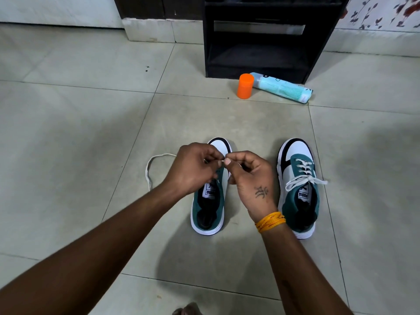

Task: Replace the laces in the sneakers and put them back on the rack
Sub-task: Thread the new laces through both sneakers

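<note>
Two green, white and black sneakers stand side by side on the tiled floor. The right sneaker [297, 187] is laced with a white lace tied in a bow. Over the left sneaker [208, 214], both hands meet above its lace area. My left hand [193, 169] and my right hand [250, 178] each pinch the white lace [150, 171] at their fingertips. The rest of that lace loops out over the floor to the left. The hands hide the left sneaker's eyelets.
A black shoe rack [268, 35] stands at the back against the wall, its lower shelf bare. In front of it lie an orange cap [245, 86] standing upright and a light blue spray can [284, 87] on its side.
</note>
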`<state>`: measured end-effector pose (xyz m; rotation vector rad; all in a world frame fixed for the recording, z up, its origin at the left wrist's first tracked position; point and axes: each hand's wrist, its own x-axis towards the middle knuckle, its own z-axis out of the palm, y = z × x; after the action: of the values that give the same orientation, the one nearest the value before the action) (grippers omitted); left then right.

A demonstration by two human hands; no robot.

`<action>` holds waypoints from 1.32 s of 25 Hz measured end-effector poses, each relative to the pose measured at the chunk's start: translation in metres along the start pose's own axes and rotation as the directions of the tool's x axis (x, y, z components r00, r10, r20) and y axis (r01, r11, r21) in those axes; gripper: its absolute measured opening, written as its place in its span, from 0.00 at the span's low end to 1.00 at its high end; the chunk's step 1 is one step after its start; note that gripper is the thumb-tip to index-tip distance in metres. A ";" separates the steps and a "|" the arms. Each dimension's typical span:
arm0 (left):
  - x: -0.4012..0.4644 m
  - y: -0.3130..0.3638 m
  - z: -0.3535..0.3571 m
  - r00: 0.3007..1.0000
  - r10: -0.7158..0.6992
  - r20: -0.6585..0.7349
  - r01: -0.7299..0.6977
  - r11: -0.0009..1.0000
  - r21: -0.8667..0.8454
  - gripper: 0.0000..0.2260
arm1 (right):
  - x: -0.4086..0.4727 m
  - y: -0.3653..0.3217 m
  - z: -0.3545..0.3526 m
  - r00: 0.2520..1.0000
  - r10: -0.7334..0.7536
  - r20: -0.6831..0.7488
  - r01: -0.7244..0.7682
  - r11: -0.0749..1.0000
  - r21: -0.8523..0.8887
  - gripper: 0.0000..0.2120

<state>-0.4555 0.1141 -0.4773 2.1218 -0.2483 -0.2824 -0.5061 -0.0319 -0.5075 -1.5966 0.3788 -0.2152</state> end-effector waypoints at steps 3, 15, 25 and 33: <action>0.005 -0.011 -0.007 0.992 -0.020 -0.122 0.032 0.994 0.103 0.07 | 0.002 0.007 -0.009 0.998 0.019 -0.057 -0.021 1.000 -0.022 0.02; 0.009 -0.001 -0.009 0.995 0.089 -0.041 -0.080 0.982 0.171 0.10 | -0.004 0.001 0.000 0.997 0.042 -0.063 -0.037 0.996 0.077 0.04; 0.015 -0.013 -0.003 0.986 0.164 -0.028 -0.153 0.960 0.234 0.03 | -0.001 0.006 0.009 0.997 0.008 -0.071 -0.001 0.995 0.099 0.05; 0.031 -0.031 0.011 0.999 0.017 -0.029 -0.007 0.950 0.312 0.04 | -0.022 0.039 0.027 0.999 -0.043 0.025 0.049 0.920 -0.389 0.26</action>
<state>-0.4268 0.1131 -0.5120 2.4346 -0.3038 -0.2130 -0.5205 0.0001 -0.5461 -2.0013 0.3879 -0.1690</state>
